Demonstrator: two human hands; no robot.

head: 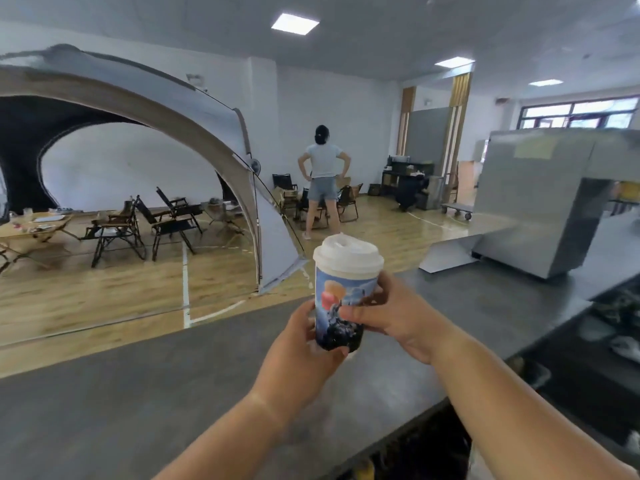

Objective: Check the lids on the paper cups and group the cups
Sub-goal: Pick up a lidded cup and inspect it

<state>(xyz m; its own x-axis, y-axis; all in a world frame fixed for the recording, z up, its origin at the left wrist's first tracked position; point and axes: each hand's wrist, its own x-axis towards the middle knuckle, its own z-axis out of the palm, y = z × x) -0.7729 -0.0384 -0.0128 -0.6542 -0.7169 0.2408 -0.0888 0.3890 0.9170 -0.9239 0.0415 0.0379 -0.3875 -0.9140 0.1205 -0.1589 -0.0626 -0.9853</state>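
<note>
I hold one tall paper cup [341, 299] with a blue printed picture upright above the grey counter [173, 382]. A white domed lid [348, 256] sits on its rim. My left hand [304, 351] wraps the cup's base and lower left side. My right hand [391, 317] grips its middle from the right, thumb across the print. No other cups are in view.
A grey box-shaped machine [554, 202] stands on the counter at the right. Beyond the counter lie a wooden floor, a large arched tent [145, 109] with folding chairs [166, 223], and a person [322, 181] standing with their back turned. Dark clutter sits below the counter's right edge.
</note>
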